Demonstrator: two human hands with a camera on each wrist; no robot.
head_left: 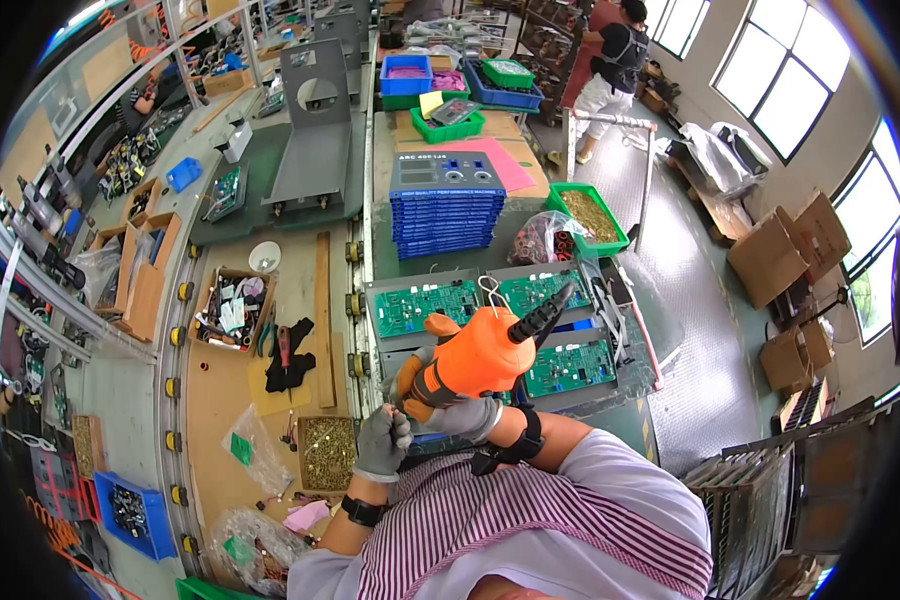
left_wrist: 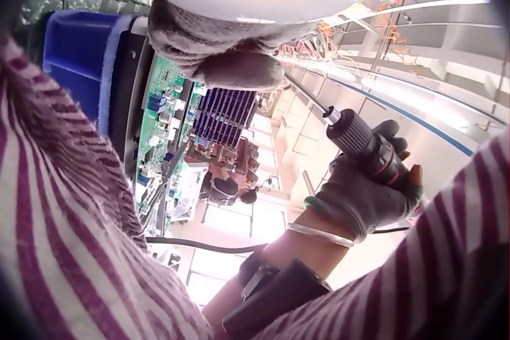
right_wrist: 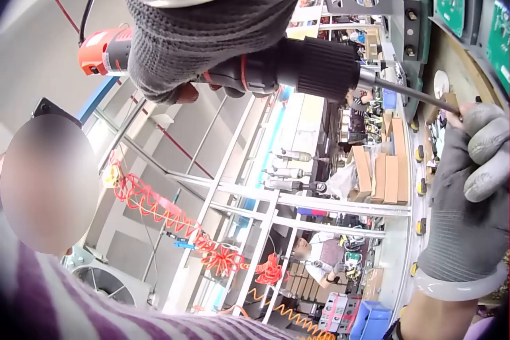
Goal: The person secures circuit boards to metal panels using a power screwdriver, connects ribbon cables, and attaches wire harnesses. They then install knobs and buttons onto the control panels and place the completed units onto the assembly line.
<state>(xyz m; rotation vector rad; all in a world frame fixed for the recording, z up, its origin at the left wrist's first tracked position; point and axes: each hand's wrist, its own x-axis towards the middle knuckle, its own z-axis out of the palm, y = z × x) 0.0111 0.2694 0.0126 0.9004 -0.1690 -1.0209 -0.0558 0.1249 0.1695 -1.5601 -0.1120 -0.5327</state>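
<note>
An orange electric screwdriver (head_left: pixel 475 358) is gripped by my gloved right hand (head_left: pixel 467 418), seen too in the left wrist view (left_wrist: pixel 362 192) and the right wrist view (right_wrist: pixel 211 41). Its long metal bit (right_wrist: pixel 410 94) reaches the fingertips of my gloved left hand (right_wrist: pixel 470 188). Those fingers are curled and pinch at the bit's end; whatever small part may be there is hidden. In the head view my left hand (head_left: pixel 383 442) is held in front of the striped apron (head_left: pixel 440 515). Green circuit boards (head_left: pixel 570 368) lie on grey panels just beyond the screwdriver.
A stack of blue-edged panels (head_left: pixel 448 215) stands beyond the boards. Left of me are a box of small parts (head_left: pixel 327 452), a cardboard box of tools (head_left: pixel 232 310), a red-handled screwdriver (head_left: pixel 284 345) on black cloth, and a wooden strip (head_left: pixel 323 320). A person (head_left: pixel 615 70) stands at the back.
</note>
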